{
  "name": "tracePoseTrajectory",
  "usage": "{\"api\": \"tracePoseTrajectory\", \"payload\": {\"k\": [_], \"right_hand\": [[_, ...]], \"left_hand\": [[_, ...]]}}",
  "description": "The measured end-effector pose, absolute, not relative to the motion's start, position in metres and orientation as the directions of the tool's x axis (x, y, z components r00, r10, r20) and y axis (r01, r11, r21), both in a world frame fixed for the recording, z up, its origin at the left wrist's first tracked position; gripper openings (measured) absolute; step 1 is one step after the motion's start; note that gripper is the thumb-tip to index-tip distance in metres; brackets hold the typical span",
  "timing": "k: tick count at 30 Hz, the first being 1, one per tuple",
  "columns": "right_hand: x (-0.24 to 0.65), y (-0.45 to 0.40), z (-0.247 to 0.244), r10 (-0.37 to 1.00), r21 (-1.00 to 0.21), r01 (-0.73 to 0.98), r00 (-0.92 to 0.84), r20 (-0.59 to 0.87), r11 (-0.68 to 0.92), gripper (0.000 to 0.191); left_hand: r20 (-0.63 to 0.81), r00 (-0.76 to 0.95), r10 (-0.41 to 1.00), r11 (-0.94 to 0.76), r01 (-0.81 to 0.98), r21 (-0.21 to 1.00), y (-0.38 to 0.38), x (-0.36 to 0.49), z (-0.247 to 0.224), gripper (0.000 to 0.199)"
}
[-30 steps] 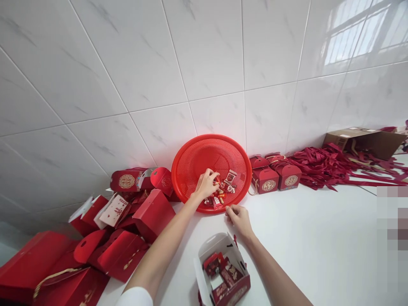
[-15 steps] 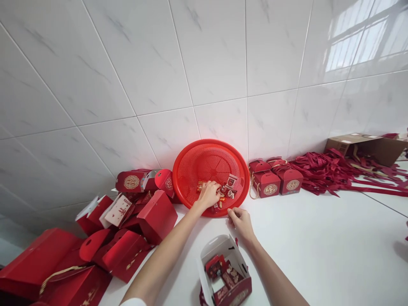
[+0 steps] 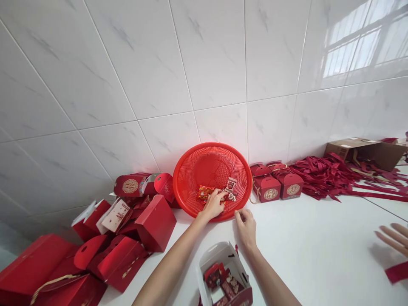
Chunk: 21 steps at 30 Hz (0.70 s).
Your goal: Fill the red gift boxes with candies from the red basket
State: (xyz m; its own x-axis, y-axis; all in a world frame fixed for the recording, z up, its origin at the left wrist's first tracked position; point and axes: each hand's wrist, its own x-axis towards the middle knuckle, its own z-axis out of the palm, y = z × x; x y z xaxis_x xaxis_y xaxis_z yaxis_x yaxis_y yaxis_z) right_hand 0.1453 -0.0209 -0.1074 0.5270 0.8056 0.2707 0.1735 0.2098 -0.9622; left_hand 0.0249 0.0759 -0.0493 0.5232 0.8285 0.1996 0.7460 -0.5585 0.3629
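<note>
Inside a round red mesh basket, my left hand reaches among several wrapped candies, its index finger stretched out over them. I cannot see anything held in it. The thumb and fingers of my right hand pinch together at the basket's front right rim. Between my forearms stands an open gift box, white inside, with red wrapped sweets in it. A small white and red packet lies in the basket beyond my left fingertips.
Red gift boxes crowd the left of the white table. Two closed red boxes stand right of the basket, then a heap of dark red ribbons and a cardboard box. Another person's hand is at the right edge near a ribbon piece.
My left hand has shifted slightly within the basket, uncovering orange-red candies to its left. My right hand has slid right along the rim. Another person's hand has come in at right.
</note>
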Motion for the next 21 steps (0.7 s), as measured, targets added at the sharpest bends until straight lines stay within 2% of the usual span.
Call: {"api": "tracePoseTrajectory", "payload": {"k": [4,11,16,21], "right_hand": [[0.146,-0.019,-0.108,0.768,-0.961,0.177,0.578,0.275,0.21,0.028],[0.147,-0.019,-0.108,0.815,-0.955,0.152,0.497,0.296,0.254,0.015],[0.147,-0.017,-0.111,0.806,-0.953,0.151,0.509,0.302,0.262,0.016],[0.148,-0.015,-0.115,0.793,-0.95,0.149,0.524,0.312,0.275,0.017]], "left_hand": [[0.195,0.515,0.835,-0.549,0.755,0.358,0.073,0.029,-0.047,0.051],[0.2,0.477,0.856,-0.518,0.78,0.351,0.067,0.038,-0.043,0.059],[0.22,0.46,0.861,-0.509,0.788,0.345,0.069,0.043,-0.046,0.042],[0.266,0.452,0.851,-0.525,0.742,0.417,0.075,0.041,-0.049,0.027]]}}
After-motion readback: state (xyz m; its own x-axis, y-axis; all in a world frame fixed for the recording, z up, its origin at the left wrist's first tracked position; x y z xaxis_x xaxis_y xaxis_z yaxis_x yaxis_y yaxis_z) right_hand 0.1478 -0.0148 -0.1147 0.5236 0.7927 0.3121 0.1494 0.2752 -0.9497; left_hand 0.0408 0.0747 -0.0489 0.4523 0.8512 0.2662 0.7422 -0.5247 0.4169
